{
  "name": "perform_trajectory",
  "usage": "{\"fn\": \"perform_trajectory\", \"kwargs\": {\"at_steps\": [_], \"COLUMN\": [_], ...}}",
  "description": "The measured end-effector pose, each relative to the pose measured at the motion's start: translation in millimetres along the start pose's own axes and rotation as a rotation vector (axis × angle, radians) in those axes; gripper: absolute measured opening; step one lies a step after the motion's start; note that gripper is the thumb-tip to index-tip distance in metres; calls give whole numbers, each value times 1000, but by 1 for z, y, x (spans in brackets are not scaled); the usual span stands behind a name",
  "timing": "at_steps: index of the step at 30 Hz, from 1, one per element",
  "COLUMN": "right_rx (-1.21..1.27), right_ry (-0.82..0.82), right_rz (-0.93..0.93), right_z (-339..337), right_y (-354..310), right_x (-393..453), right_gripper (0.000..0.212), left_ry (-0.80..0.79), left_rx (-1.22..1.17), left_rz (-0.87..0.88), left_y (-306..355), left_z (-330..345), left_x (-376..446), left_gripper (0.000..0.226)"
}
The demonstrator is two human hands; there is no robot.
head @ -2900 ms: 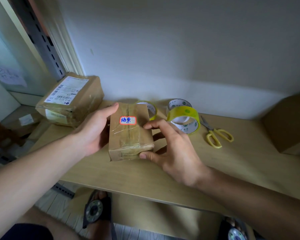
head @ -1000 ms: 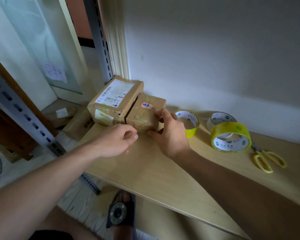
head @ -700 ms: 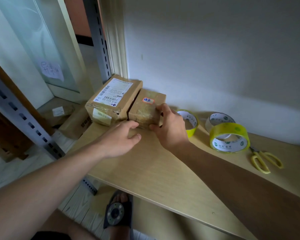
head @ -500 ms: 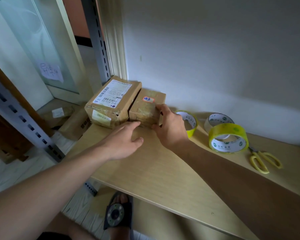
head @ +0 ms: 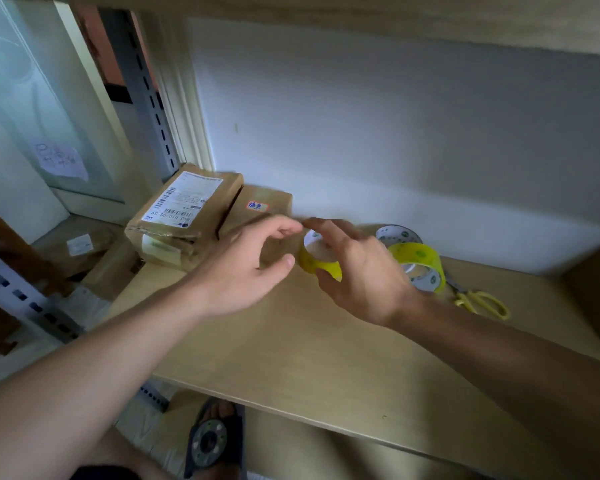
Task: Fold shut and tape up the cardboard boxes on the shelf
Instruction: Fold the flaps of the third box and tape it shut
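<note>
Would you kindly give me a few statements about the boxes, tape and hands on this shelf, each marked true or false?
1. The small box sits beside the labelled box, against the wall. True.
2. The left hand grips the small box. False: it hovers open, holding nothing.
3. The scissors lie right of the tape rolls. True.
4. The right hand holds the scissors. False: it is open, in front of a yellow roll.
5. The small box bears a red-edged sticker. True.
</note>
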State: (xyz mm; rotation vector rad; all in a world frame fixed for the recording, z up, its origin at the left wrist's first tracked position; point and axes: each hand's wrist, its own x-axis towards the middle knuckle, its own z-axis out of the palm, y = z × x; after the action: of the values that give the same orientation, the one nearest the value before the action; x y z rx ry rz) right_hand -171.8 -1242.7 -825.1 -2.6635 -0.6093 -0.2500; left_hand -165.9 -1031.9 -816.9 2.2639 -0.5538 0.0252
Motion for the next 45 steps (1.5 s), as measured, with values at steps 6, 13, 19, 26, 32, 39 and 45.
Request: {"fn": "perform_trajectory", "kwargs": {"at_steps": [6,13,19,26,32,39,45], "right_rx": [29,144,114,95,41,13,-69], "right_ry": [168,238,211,282,316,480,596], "right_rz": [39,102,115,170,221,301,365], "right_z": [-42,-74,-88,-104,-116,-136,-151], "right_y": [28,65,88,102,115,132,141], "right_x": [-31,-73,-102,-123,-149,-183,-201], "right_gripper": [64,65,75,77,76,69,64], "left_ry": [63,40,5,-22,-44,-94,-157], "left_rx": [36,60,-13,-28,-42,-51,-296], "left_rz": [185,250,274,310,342,416,312], "left_y": [32,58,70,86,103,136,181], "left_z": [19,39,56,86,113,136,187], "left_x": [19,38,52,50,36,42,57], "left_gripper": [42,49,58,58,61,54,48]}}
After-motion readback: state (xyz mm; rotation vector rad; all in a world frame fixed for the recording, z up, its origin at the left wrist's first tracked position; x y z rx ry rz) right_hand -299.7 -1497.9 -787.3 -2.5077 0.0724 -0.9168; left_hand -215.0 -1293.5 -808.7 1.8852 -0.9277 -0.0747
